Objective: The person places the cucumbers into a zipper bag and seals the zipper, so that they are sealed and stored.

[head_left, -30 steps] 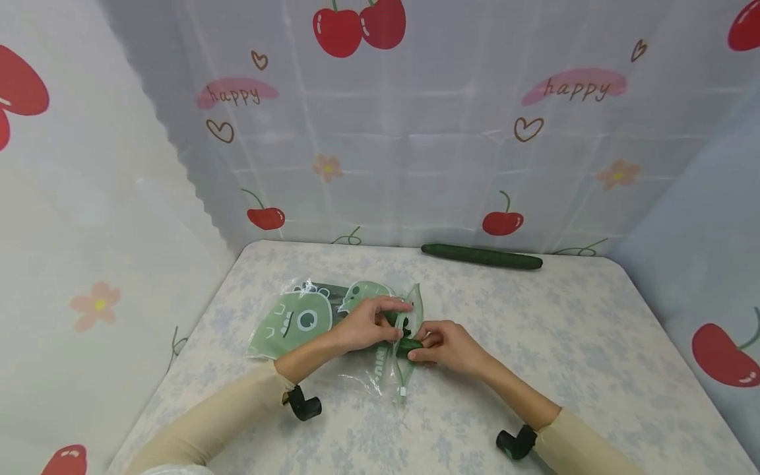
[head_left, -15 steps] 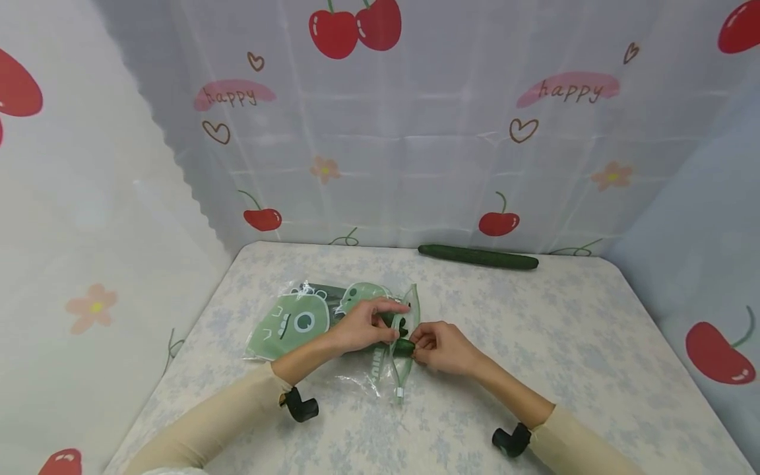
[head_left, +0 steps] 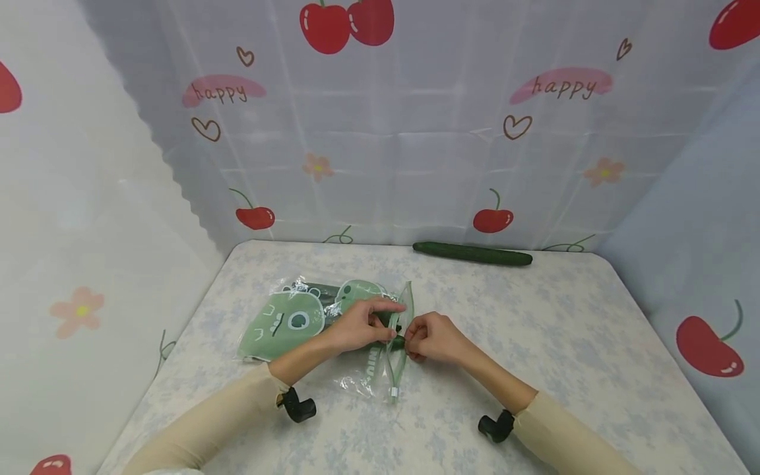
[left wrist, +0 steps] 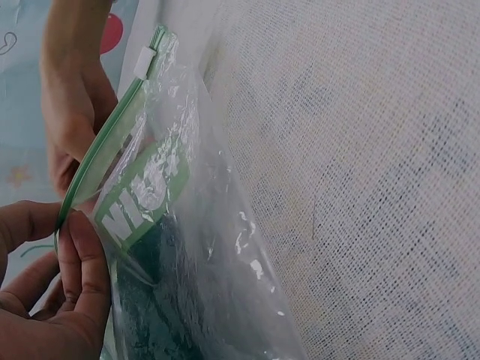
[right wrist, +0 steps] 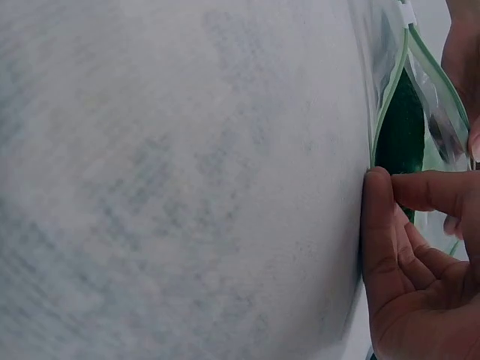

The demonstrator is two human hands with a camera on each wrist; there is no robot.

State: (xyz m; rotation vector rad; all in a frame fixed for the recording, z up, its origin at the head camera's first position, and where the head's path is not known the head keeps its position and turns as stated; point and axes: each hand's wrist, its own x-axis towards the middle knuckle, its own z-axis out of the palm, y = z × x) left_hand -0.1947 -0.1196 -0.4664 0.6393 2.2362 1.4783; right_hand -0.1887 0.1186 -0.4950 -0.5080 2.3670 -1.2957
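Observation:
A clear zip bag (head_left: 299,320) printed with green cartoon faces lies on the table, its mouth facing right. My left hand (head_left: 359,326) pinches the upper edge of that mouth between thumb and fingers. Inside sits a dark green cucumber (right wrist: 401,127), its end just within the gap of the green zip strips. My right hand (head_left: 436,338) is at the mouth's other edge; in the right wrist view its thumb and index finger pinch the lower strip. A white slider (left wrist: 145,63) sits near one end of the zip.
Another long cucumber (head_left: 472,253) lies along the table's back edge. The table (head_left: 522,349) has a pale floral cover. Curtains (head_left: 386,165) with cherry prints stand behind it and at both sides.
The cucumber's end has gone farther left into the bag. My right hand has gone from the cucumber's end to the edge of the bag's mouth. My left hand keeps its pinch.

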